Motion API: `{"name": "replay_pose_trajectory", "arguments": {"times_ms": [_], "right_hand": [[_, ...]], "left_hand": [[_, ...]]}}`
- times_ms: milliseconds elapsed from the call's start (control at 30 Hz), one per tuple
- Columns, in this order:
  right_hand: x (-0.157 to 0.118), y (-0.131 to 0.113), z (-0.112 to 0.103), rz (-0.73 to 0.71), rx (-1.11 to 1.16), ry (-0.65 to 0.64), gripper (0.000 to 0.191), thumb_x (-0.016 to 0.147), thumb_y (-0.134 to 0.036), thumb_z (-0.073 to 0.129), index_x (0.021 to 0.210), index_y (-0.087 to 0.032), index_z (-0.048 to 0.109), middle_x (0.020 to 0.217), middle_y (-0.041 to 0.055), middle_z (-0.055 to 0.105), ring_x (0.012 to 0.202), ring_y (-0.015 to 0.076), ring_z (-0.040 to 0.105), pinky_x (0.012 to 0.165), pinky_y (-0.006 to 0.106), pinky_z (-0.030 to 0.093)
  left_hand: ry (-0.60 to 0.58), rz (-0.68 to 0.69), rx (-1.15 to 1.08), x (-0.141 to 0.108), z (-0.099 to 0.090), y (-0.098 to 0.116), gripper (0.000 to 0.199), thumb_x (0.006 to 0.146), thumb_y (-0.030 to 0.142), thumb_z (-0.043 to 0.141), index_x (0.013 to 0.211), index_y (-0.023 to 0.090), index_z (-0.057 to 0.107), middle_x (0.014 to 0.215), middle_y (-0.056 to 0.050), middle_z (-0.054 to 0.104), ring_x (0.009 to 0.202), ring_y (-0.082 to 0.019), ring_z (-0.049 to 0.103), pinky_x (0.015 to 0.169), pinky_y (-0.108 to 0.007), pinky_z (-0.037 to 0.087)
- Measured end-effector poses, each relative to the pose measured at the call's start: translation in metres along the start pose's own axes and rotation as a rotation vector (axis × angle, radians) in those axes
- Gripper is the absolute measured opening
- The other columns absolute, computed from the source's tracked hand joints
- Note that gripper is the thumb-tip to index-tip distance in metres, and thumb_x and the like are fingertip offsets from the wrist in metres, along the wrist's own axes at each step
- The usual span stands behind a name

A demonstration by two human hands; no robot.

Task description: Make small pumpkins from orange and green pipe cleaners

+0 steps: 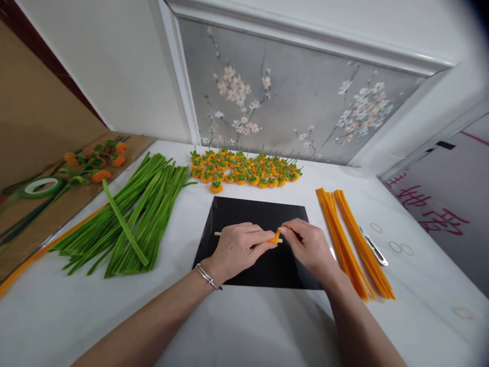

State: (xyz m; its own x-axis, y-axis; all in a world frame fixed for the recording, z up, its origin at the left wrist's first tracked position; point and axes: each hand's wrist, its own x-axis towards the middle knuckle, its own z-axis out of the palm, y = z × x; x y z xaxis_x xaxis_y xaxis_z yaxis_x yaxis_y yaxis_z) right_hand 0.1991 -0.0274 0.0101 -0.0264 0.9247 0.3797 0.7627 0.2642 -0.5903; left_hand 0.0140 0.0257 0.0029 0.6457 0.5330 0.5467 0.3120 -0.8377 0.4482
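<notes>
Over the black mat (244,275), my left hand (244,247) is closed around a thin wooden stick (217,234), whose ends stick out on both sides of the fingers. An orange pipe cleaner (275,238) is bent around the stick's right end, between my two hands. My right hand (305,244) pinches that pipe cleaner with thumb and forefinger. Most of the pipe cleaner is hidden by the fingers. A silver bracelet circles my left wrist.
Green pipe cleaners (141,219) lie in a heap at left. Several small orange pumpkin-like pieces (244,171) stand behind the mat. Orange pipe cleaners (347,239), a utility knife (376,250) and rubber bands (395,247) lie at right. Green tape (42,187) rests far left.
</notes>
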Motion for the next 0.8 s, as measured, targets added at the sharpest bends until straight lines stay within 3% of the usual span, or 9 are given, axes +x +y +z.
{"name": "replay_pose_trajectory", "arguments": {"times_ms": [233, 400, 633, 800], "right_hand": [[-0.003, -0.001, 0.003, 0.002, -0.076, -0.245, 0.026, 0.096, -0.024, 0.038, 0.074, -0.021, 0.051, 0.067, -0.0007, 0.057, 0.061, 0.0145, 0.055, 0.057, 0.025, 0.038], [-0.006, -0.010, 0.004, -0.063, -0.212, -0.317, 0.022, 0.096, -0.022, 0.038, 0.079, -0.021, 0.052, 0.074, 0.0011, 0.062, 0.065, 0.0153, 0.058, 0.057, 0.025, 0.037], [-0.008, -0.015, 0.004, -0.185, -0.390, -0.195, 0.029, 0.097, -0.022, 0.036, 0.079, -0.019, 0.058, 0.066, 0.0011, 0.061, 0.054, 0.0128, 0.054, 0.050, 0.025, 0.029], [-0.006, -0.009, 0.004, -0.278, -0.344, -0.019, 0.027, 0.097, -0.023, 0.039, 0.089, -0.019, 0.065, 0.072, 0.0022, 0.063, 0.057, 0.0122, 0.055, 0.058, 0.024, 0.038]], "left_hand": [[0.046, -0.168, -0.057, -0.002, 0.002, -0.003, 0.017, 0.090, 0.025, 0.058, 0.101, 0.023, 0.070, 0.083, 0.001, 0.072, 0.072, -0.012, 0.065, 0.067, -0.022, 0.050], [0.040, -0.230, 0.027, -0.003, 0.002, -0.006, 0.023, 0.091, 0.028, 0.056, 0.111, 0.025, 0.068, 0.081, 0.001, 0.071, 0.070, -0.013, 0.065, 0.064, -0.022, 0.049], [-0.011, -0.213, 0.190, -0.003, 0.001, -0.006, 0.020, 0.092, 0.028, 0.055, 0.105, 0.025, 0.070, 0.081, 0.001, 0.071, 0.074, -0.014, 0.065, 0.067, -0.024, 0.048], [-0.083, -0.128, 0.221, -0.003, 0.000, -0.005, 0.019, 0.092, 0.028, 0.053, 0.102, 0.024, 0.069, 0.081, 0.001, 0.071, 0.075, -0.015, 0.065, 0.067, -0.025, 0.047]]}}
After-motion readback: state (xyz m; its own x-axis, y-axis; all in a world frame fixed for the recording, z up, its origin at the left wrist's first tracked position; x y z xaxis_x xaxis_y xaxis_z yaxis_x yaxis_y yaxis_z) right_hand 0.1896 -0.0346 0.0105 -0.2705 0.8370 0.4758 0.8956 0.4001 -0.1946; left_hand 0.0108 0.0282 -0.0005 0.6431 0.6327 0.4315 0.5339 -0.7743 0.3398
